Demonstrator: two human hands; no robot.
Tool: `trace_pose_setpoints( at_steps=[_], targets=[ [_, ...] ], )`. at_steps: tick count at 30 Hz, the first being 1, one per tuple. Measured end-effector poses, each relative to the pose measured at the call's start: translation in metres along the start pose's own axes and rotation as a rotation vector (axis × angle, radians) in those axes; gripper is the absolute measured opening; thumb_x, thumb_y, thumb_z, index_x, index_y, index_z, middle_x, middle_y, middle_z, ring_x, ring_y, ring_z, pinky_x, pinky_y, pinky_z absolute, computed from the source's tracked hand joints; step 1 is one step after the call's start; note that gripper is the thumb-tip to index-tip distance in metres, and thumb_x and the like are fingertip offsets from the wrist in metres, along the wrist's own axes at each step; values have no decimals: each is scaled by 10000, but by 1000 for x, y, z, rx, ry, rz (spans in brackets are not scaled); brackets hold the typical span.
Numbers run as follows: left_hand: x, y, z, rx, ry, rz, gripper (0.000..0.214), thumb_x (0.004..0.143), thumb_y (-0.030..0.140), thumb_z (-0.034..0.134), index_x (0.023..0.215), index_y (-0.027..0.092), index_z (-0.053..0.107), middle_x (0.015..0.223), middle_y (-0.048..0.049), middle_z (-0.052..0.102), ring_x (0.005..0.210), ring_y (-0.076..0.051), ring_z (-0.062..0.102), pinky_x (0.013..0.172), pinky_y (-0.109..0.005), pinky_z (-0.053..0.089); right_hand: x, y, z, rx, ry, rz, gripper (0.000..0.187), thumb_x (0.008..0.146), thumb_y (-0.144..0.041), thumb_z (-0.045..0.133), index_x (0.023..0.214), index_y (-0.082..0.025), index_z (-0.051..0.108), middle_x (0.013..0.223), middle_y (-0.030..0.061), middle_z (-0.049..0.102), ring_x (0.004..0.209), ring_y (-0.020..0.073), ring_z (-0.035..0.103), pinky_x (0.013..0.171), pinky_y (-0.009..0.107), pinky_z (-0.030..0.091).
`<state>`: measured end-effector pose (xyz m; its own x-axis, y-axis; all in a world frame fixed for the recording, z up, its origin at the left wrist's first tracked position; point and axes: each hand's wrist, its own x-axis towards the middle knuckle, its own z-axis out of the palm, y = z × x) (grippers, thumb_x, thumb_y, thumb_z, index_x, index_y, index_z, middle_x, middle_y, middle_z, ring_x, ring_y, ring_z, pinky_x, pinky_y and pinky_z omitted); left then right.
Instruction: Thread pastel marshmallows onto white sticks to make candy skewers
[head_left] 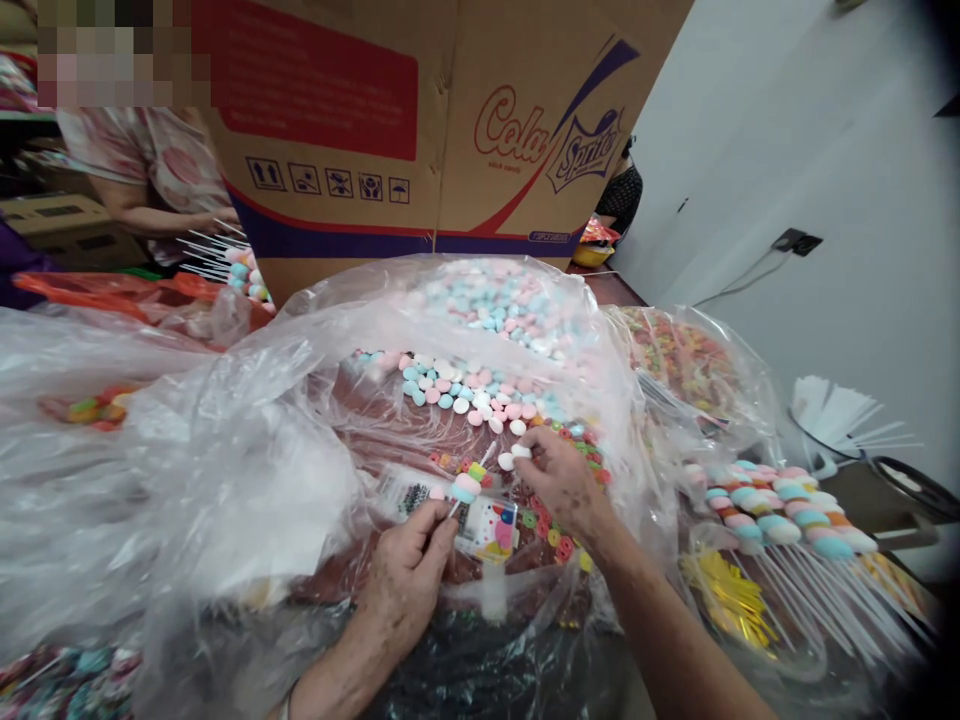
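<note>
My left hand pinches a thin white stick threaded with a few candies: a pink and blue marshmallow and a yellow-green piece above it. The stick's bare tip points up and to the right. My right hand is closed at the fingertips on a white marshmallow, just right of the tip; another white one lies against it. Beyond the hands, pink, blue and white marshmallows spill from a clear plastic bag. Ring-shaped gummies lie under my right wrist.
A large cardboard box stands behind the bag. At right are finished candy skewers, yellow twist ties and a bundle of white sticks. Crumpled plastic covers the left side. A person stands at the back left.
</note>
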<state>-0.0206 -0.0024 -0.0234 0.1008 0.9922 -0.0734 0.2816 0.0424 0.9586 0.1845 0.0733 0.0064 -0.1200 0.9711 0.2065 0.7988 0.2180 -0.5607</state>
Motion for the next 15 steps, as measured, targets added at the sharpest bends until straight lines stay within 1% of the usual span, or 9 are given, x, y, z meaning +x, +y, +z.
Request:
trace_pose_setpoints(
  at_steps=[2,4,7,10,12,15],
  targets=[
    [0,1,0,-10,3,-1,250,919,388,441,802,217,581,527,55,578,527,-156,577,560,-230,406,5,4,-6,44,69,76,31,797,-231,532,814,-214,552,772,-9,605,686,160,543,653,260,385],
    [0,2,0,-11,10,-3,242,915,381,453,788,218,578,526,57,577,524,-151,572,556,-224,402,10,6,-7,40,77,95,45,790,-238,533,812,-213,563,779,-4,614,697,164,550,655,260,380],
    [0,1,0,-15,1,-10,248,923,393,452,797,218,576,540,57,579,527,-149,564,550,-221,397,12,3,-3,-32,4,50,46,809,-216,514,787,-215,554,759,2,615,701,169,550,648,257,369],
    [0,-2,0,-1,-2,-4,257,928,403,446,798,218,568,548,56,568,537,-153,562,555,-227,397,8,-2,5,-196,-42,-24,77,829,-170,507,767,-210,530,785,21,628,718,174,550,657,261,362],
    [1,-4,0,9,-3,-1,265,932,405,440,791,218,563,550,56,559,544,-155,561,562,-231,398,6,-2,10,-294,-60,-66,85,841,-147,512,784,-204,536,824,40,644,767,186,569,683,265,371],
    [1,-6,1,-9,-9,-7,267,937,409,437,808,216,570,551,57,563,543,-154,563,565,-232,402,3,0,14,-384,-87,-127,77,860,-132,525,831,-193,561,872,60,664,828,206,594,731,278,392]
  ],
)
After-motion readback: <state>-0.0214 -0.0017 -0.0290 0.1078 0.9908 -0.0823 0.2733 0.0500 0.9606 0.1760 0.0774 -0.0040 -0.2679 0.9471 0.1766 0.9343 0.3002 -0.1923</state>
